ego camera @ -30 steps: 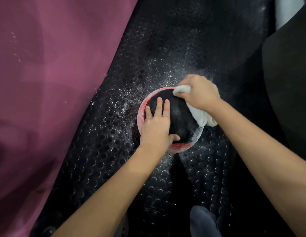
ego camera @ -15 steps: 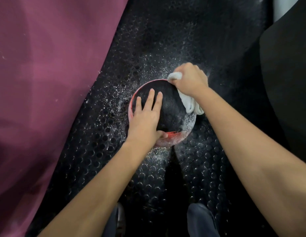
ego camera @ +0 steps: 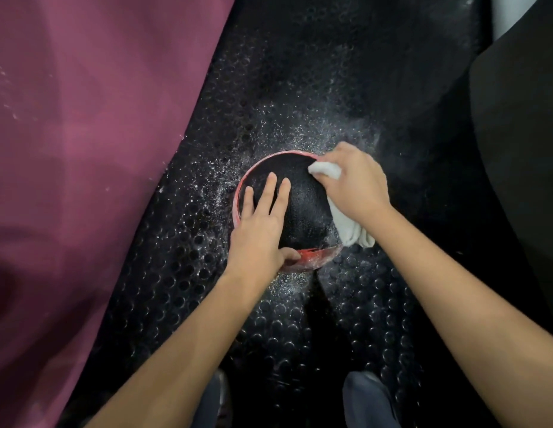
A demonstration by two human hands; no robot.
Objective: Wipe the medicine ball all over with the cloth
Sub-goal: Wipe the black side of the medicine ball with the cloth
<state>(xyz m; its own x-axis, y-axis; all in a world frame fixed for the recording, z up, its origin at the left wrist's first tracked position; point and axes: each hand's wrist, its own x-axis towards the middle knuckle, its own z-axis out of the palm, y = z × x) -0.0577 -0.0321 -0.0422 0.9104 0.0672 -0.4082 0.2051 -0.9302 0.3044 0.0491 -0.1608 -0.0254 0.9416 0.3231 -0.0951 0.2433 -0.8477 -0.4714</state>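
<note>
Medicine ball (ego camera: 299, 208) sits on studded black mat (ego camera: 299, 88), left hand (ego camera: 259, 230) flat with fingers straight pinning it against rolling, right hand (ego camera: 355, 183) curled around bunched white cloth (ego camera: 349, 223), scrubbing the ball's far-right side.

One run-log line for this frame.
left hand flat on black-and-red medicine ball | right hand grips white cloth | wiping ball's right side

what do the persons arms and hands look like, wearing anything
Both forearms are bare right up to the frame edge, with no sleeves showing. The left hand and the right hand carry no gloves, and no rings, watch or wristbands can be seen. The fingernails on the left hand look short and unpainted. No markings show on either arm.
</note>
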